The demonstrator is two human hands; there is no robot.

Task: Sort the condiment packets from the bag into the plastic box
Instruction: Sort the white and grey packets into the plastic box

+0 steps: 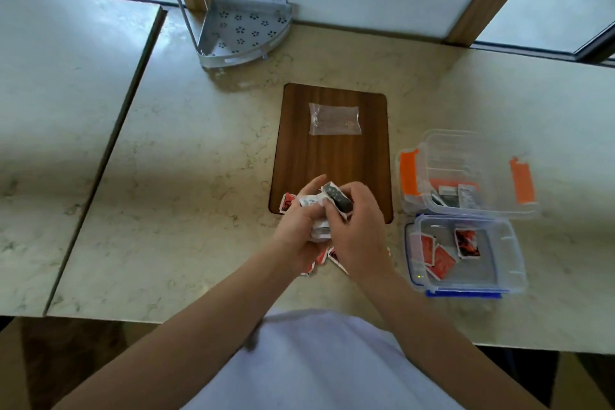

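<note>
Countertop [199,160]: cutting board [332,156] at centre, a flat plastic bag [334,119] lying on its far half. Corner rack [244,32] behind the board and to its left, against the window. Two open plastic boxes to the right of the board, touching, one behind the other: far box [466,156] with a few packets [452,198] in its near end; near box [499,243] with several packets [442,255] in its left half. Both hands at the board's near edge, left hand [296,230] and right hand [359,236] together, holding a bunch of packets [319,201] between them. Loose packets [288,202] on the counter beneath and just left of the hands. Second counter slab [66,93] adjoining at left.
</note>
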